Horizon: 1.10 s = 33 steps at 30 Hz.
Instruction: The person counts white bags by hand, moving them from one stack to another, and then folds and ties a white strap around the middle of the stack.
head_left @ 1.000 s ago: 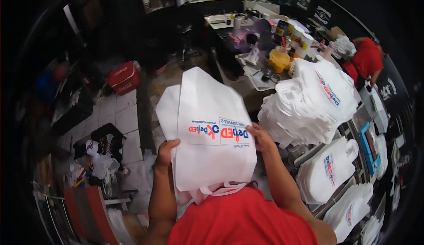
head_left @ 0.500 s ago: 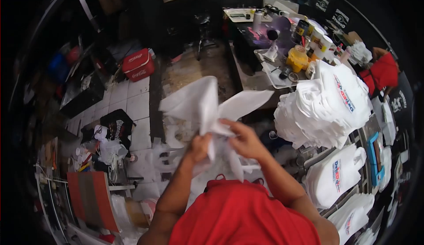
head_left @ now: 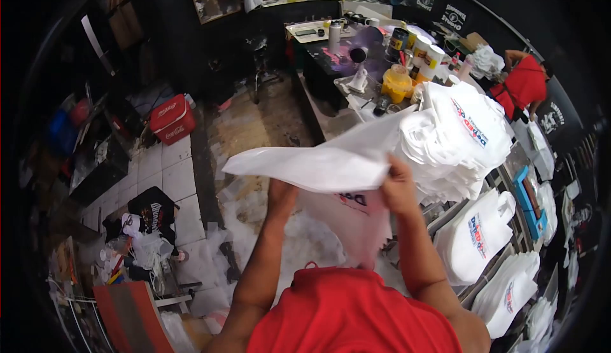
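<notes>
A thin white printed bag (head_left: 305, 165) is stretched between my hands in front of my chest, its upper part folded over and its lower part hanging down. Dark and red lettering shows on the hanging part. My right hand (head_left: 399, 184) is closed on the bag's right edge. My left hand (head_left: 282, 195) grips it from below at the left, with the fingertips hidden behind the fabric. Just right of my right hand rises a tall pile of white printed bags (head_left: 455, 143).
More bags (head_left: 477, 235) lie on boards at the right, near a blue-framed tool (head_left: 529, 203). Behind the pile, a worktable carries a yellow tub (head_left: 396, 84), jars and bottles. A person in red (head_left: 522, 89) bends at the far right. A red cooler (head_left: 172, 119) stands on the floor.
The crumpled bag has been spread wide, and its lettering now shows. My hands have moved apart, the right one outward and slightly up. The view has shifted to the right.
</notes>
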Motion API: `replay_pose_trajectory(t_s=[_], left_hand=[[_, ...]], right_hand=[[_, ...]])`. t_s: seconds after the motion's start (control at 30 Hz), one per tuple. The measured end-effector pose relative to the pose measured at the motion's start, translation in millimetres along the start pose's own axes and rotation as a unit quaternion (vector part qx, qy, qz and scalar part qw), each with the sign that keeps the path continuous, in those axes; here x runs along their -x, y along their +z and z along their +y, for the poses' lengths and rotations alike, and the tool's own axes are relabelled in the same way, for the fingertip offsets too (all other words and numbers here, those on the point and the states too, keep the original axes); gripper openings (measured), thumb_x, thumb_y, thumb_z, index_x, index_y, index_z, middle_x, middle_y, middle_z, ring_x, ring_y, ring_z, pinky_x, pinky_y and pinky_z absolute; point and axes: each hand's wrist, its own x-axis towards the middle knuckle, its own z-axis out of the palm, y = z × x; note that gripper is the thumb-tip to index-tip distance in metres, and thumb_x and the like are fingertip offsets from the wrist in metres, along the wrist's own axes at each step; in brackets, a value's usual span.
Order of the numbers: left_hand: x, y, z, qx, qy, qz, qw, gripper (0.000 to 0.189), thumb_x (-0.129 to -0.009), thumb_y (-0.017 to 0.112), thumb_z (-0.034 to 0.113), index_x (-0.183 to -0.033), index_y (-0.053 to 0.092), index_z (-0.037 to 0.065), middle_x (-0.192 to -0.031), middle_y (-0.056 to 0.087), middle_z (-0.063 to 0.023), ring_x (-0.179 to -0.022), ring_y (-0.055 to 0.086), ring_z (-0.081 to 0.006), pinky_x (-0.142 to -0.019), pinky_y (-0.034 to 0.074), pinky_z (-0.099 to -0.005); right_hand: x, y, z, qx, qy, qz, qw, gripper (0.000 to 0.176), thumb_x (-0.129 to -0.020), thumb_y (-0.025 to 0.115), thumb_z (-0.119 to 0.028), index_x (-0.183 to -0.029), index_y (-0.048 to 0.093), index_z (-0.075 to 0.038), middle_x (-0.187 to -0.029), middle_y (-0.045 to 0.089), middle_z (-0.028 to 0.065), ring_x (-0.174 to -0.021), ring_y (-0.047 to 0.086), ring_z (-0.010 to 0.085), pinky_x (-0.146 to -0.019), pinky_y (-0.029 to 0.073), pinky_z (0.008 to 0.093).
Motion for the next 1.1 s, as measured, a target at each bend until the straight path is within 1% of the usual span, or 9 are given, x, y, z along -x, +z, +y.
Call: replay_pose_trajectory(t_s=[0.07, 0.1, 0.13, 0.17, 0.23, 0.37, 0.47, 0.6, 1.1], left_hand=[[-22, -24, -9, -0.074, 0.007, 0.016, 0.997, 0.064, -0.101, 0.058, 0.042, -0.149, 0.038, 0.005, -0.150, 0.044, -0.0126, -0.139, 0.040, -0.0230, -0.115, 0.032, -0.0400], [-34, -35, -13, 0.203, -0.089, -0.047, 0.974, 0.055, -0.101, 0.058, 0.038, -0.143, 0.047, 0.004, -0.139, 0.054, -0.0117, -0.127, 0.051, -0.0224, -0.107, 0.041, -0.0388], [-44, -47, -23, 0.461, -0.179, -0.107, 0.863, 0.048, -0.102, 0.058, 0.034, -0.137, 0.055, 0.002, -0.128, 0.064, -0.0109, -0.116, 0.062, -0.0218, -0.100, 0.050, -0.0375], [-58, -66, -62, 0.362, -0.199, -0.152, 0.898, 0.052, -0.099, 0.063, 0.035, -0.136, 0.054, 0.000, -0.125, 0.066, -0.0115, -0.109, 0.065, -0.0218, -0.093, 0.054, -0.0371], [-30, -45, 17, 0.256, -0.232, -0.182, 0.921, 0.056, -0.094, 0.070, 0.034, -0.135, 0.055, -0.001, -0.123, 0.066, -0.0123, -0.107, 0.065, -0.0224, -0.093, 0.053, -0.0360], [-18, -58, -5, 0.102, -0.152, -0.169, 0.969, 0.057, -0.089, 0.069, 0.016, -0.138, 0.048, -0.004, -0.127, 0.062, -0.0141, -0.117, 0.061, -0.0243, -0.098, 0.051, -0.0389], [-5, -62, 2, 0.165, -0.150, -0.161, 0.962, 0.056, -0.089, 0.065, 0.012, -0.139, 0.045, -0.005, -0.127, 0.061, -0.0148, -0.118, 0.059, -0.0252, -0.098, 0.051, -0.0395], [18, -58, 23, 0.201, -0.161, -0.102, 0.961, 0.055, -0.093, 0.063, 0.013, -0.141, 0.043, -0.004, -0.126, 0.060, -0.0164, -0.115, 0.061, -0.0263, -0.097, 0.052, -0.0406], [53, -46, 29, 0.168, -0.177, -0.136, 0.960, 0.045, -0.097, 0.061, 0.018, -0.134, 0.051, -0.005, -0.123, 0.063, -0.0154, -0.111, 0.062, -0.0232, -0.091, 0.052, -0.0349]], right_hand=[[-7, -23, -25, -0.208, 0.039, 0.051, 0.976, 0.038, -0.092, 0.069, -0.020, -0.123, 0.062, 0.002, -0.116, 0.068, 0.0112, -0.104, 0.065, 0.0179, -0.091, 0.051, 0.0324], [-11, -42, -16, -0.148, 0.055, 0.083, 0.984, 0.042, -0.089, 0.067, -0.016, -0.126, 0.058, 0.004, -0.117, 0.067, 0.0118, -0.103, 0.066, 0.0192, -0.090, 0.052, 0.0323], [-16, -59, -7, -0.150, 0.123, 0.067, 0.979, 0.043, -0.086, 0.064, -0.011, -0.126, 0.058, 0.004, -0.116, 0.067, 0.0114, -0.101, 0.065, 0.0187, -0.088, 0.053, 0.0323], [-21, -70, 2, -0.151, 0.190, 0.051, 0.969, 0.045, -0.084, 0.062, -0.006, -0.127, 0.057, 0.004, -0.115, 0.067, 0.0109, -0.098, 0.065, 0.0182, -0.085, 0.054, 0.0323], [-25, -73, 28, -0.165, 0.180, 0.093, 0.965, 0.045, -0.078, 0.057, 0.000, -0.123, 0.060, 0.003, -0.111, 0.066, 0.0103, -0.095, 0.065, 0.0178, -0.080, 0.055, 0.0318], [-13, -84, 78, -0.042, 0.301, 0.104, 0.947, 0.052, -0.078, 0.056, 0.003, -0.130, 0.056, 0.003, -0.109, 0.066, 0.0107, -0.095, 0.065, 0.0195, -0.085, 0.054, 0.0313], [-11, -69, 67, -0.161, 0.242, 0.012, 0.957, 0.049, -0.088, 0.061, -0.002, -0.136, 0.052, 0.002, -0.115, 0.066, 0.0097, -0.101, 0.063, 0.0179, -0.092, 0.050, 0.0312], [-18, -44, 47, -0.092, 0.192, 0.029, 0.977, 0.043, -0.099, 0.064, -0.021, -0.134, 0.054, 0.002, -0.119, 0.066, 0.0080, -0.102, 0.062, 0.0145, -0.094, 0.048, 0.0294], [6, -34, 90, 0.029, 0.126, 0.196, 0.972, 0.039, -0.098, 0.066, -0.035, -0.114, 0.066, 0.001, -0.097, 0.070, 0.0043, -0.080, 0.060, 0.0099, -0.072, 0.049, 0.0270]])
